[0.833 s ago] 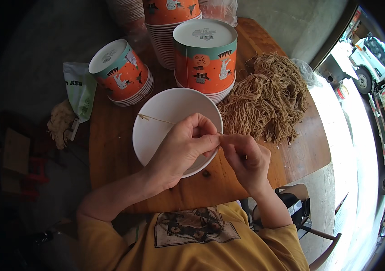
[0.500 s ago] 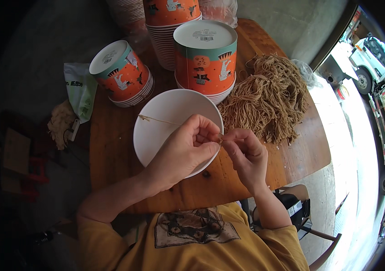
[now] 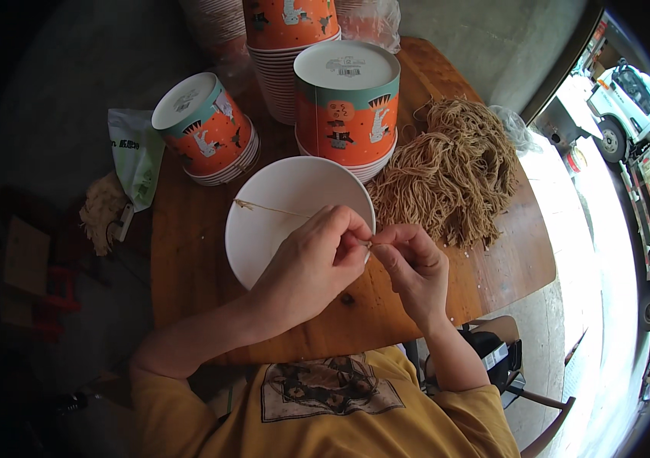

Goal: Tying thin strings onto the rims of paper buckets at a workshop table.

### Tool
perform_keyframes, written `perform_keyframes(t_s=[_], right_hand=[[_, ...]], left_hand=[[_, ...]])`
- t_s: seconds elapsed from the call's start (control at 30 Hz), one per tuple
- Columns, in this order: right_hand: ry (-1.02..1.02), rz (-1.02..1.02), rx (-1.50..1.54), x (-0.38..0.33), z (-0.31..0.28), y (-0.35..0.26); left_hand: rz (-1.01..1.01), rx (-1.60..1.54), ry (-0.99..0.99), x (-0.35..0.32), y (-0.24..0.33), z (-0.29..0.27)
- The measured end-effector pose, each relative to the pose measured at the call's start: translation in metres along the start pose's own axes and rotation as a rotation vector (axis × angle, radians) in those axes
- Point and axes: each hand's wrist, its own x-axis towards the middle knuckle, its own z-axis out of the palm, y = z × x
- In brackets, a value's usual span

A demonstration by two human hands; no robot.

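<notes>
A thin tan string (image 3: 279,209) is pinched at its near end between the fingertips of the left hand (image 3: 311,263) and the right hand (image 3: 415,269), whose tips meet just over the near rim of a white paper bowl (image 3: 264,229). Both grips are pressed together on the string, which is stretched from the fingers across the bowl's open mouth to its far left rim, where a small knot is seen. The bowl is set on a round wooden desk (image 3: 187,267). Just beyond it, an upturned stack of orange printed bowls (image 3: 346,103) is stood, with a second, tilted stack (image 3: 204,130) to the left. A heap of tan strings (image 3: 454,172) is piled to the right of the bowl, near the right hand.
</notes>
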Motion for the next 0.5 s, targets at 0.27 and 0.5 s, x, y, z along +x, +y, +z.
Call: perform_keyframes(t_s=[0.27, 0.5], right_hand=[[0.024, -0.026, 0.047, -0.0044, 0.0007, 0.0024], [-0.013, -0.065, 0.051, -0.0021, -0.0006, 0.008]], left_hand=[[0.171, 0.155, 0.094, 0.0002, 0.0024, 0.004], [0.125, 0.066, 0.018, 0.0017, 0.0014, 0.0038]])
